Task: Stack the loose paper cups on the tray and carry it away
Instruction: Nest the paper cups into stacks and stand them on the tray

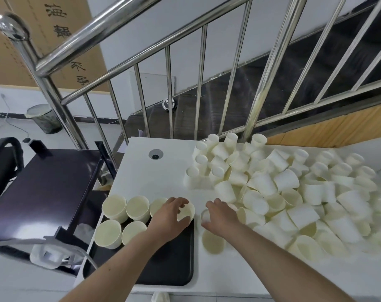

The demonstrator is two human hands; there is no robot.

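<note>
While curled round a cup (186,211) at the far right corner of the black tray (170,264), left hand (167,216) gripped it over the tray. Right hand (221,216) pinched a small cup (205,215) just right of the tray, on the white table (154,177). Five cups (124,219) upright on tray's left; loose pile (294,192) spread right.

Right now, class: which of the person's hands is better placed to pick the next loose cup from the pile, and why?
The right hand. It already hovers at the near edge of the loose cup pile, while the left hand grips a cup over the black tray.
</note>
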